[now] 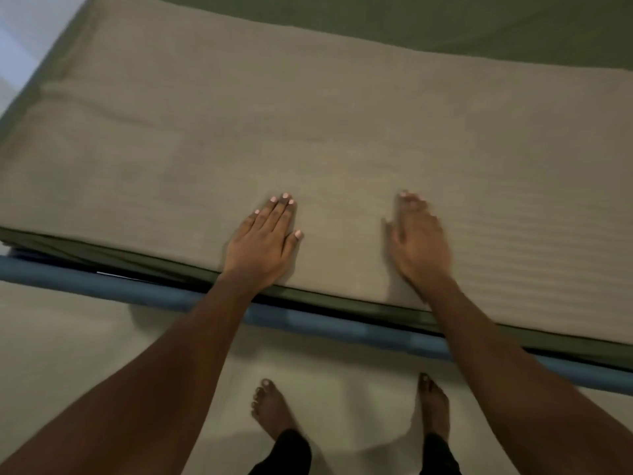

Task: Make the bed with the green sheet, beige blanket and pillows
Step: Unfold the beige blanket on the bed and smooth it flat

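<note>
Beige blanket (308, 132) lies spread over the green sheet (445, 25), its near edge just above the blue bed rail (137, 286). Both palms press flat near that edge: the left hand (265, 245) with fingers straight and close together, the right hand (419, 245) blurred, its fingers apparently extended. Smoothing seems the step in hand. Next, the palms likely sweep outward toward the crease at far left. No pillows are in view.

Dim room, soft focus, motion blur

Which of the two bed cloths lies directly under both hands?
The beige ribbed blanket; the green sheet shows only beyond its edges.
</note>
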